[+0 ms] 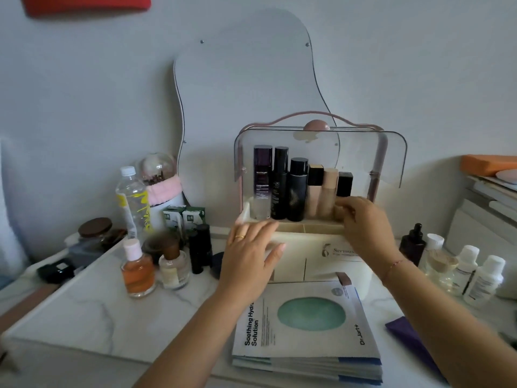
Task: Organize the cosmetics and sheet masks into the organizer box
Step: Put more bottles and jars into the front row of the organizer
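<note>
A cream organizer box (307, 247) with a raised clear lid (391, 158) and pink handle stands at the table's middle. Its back row holds a purple bottle (262, 175), two black bottles (297, 189), two beige tubes (329, 189) and a small black-capped bottle (344, 183) at the right end. My right hand (363, 222) reaches into that row with its fingers closed around the foot of the black-capped bottle. My left hand (251, 247) lies flat, fingers spread, against the box's front left corner. A stack of sheet masks (305, 326) lies in front of the box.
Left of the box stand an orange bottle (138, 270), a perfume bottle (173, 264), a black tube (200, 247), a water bottle (133, 197) and a brown-lidded jar (95, 228). On the right are a dark dropper bottle (412, 245), white bottles (484, 278) and a purple packet (411, 340).
</note>
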Available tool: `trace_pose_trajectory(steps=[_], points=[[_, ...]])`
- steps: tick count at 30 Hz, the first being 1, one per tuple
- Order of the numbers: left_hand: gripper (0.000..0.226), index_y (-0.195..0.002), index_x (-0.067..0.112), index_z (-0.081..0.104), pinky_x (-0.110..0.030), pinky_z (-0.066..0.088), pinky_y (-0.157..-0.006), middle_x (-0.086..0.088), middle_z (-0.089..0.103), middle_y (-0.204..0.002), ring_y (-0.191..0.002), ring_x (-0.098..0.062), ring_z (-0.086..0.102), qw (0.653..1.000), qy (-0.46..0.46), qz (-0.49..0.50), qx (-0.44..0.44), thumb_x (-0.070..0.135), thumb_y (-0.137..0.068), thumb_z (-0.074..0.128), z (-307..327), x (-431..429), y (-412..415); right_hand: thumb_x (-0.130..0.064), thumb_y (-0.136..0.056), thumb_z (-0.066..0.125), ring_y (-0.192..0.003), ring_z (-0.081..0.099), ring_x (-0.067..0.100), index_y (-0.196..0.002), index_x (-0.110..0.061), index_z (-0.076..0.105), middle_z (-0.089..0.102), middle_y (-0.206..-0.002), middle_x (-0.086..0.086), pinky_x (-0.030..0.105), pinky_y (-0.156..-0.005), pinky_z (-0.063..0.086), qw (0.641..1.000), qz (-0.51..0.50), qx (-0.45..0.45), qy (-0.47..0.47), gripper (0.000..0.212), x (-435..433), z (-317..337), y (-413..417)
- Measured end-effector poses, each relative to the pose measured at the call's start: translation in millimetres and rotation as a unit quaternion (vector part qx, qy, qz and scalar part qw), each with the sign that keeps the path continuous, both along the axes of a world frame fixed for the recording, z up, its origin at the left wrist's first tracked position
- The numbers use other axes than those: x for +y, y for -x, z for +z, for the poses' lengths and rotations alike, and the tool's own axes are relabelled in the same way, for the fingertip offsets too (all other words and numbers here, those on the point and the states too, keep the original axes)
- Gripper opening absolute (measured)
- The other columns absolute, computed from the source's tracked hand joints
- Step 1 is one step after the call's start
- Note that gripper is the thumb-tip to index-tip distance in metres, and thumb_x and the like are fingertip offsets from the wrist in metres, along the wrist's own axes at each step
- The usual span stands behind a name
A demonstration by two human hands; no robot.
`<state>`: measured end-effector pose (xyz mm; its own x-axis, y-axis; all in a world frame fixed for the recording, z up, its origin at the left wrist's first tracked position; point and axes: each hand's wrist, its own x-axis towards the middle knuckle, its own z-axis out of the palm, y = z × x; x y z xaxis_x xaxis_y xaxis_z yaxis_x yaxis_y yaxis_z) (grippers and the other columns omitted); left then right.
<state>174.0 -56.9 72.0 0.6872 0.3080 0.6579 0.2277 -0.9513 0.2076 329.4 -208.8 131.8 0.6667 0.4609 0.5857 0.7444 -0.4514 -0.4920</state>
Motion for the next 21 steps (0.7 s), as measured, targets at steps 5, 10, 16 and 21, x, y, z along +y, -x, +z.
trace_pose_trajectory(steps=[5, 10, 16, 21], points=[[0.054, -0.141, 0.02, 0.041, -0.037, 0.011, -0.119, 0.006, 0.045, -0.142, -0.136, -0.013, 0.032, 0.998, 0.011, -0.054, -0.025, 0.047, -0.095, 0.035, -6, 1, 9, -0.004, -0.085, 0.055, -0.105, 0.056, 0.018, -0.098, -0.013, 0.066, 0.059, -0.116, 0.0, 0.027, -0.084, 0.048, 0.984, 0.07, -0.127, -0.104, 0.02, -19, -34, 72], [0.045, -0.128, 0.009, 0.055, -0.03, 0.029, -0.11, -0.008, 0.052, -0.135, -0.128, -0.017, 0.043, 0.962, 0.121, 0.014, -0.246, 0.026, -0.087, 0.064, -25, 20, 48, -0.016, -0.086, 0.06, -0.106, 0.054, 0.005, -0.103, -0.025, 0.065, 0.057, -0.116, -0.016, 0.008, -0.089, 0.035, 0.982, 0.17, -0.002, 0.084, 0.021, -16, -77, 99], [0.068, -0.129, 0.002, 0.045, -0.037, 0.033, -0.1, -0.022, 0.047, -0.13, -0.123, -0.032, 0.041, 0.836, 0.331, 0.27, -0.345, 0.015, -0.072, 0.08, -67, 98, 121, -0.033, -0.091, 0.051, -0.114, 0.046, 0.0, -0.115, -0.029, 0.06, 0.053, -0.122, -0.021, 0.012, -0.098, 0.028, 0.963, 0.198, -0.015, 0.184, 0.025, -10, -89, 98], [0.046, -0.12, 0.006, 0.053, -0.013, 0.051, -0.066, -0.015, 0.063, -0.117, -0.1, -0.024, 0.061, 0.819, 0.496, 0.084, -0.275, -0.002, -0.078, 0.071, -83, 140, 139, -0.032, -0.091, 0.054, -0.107, 0.05, 0.003, -0.109, -0.029, 0.062, 0.057, -0.114, -0.02, 0.011, -0.093, 0.027, 0.963, 0.196, -0.011, 0.183, 0.02, -11, -88, 101]])
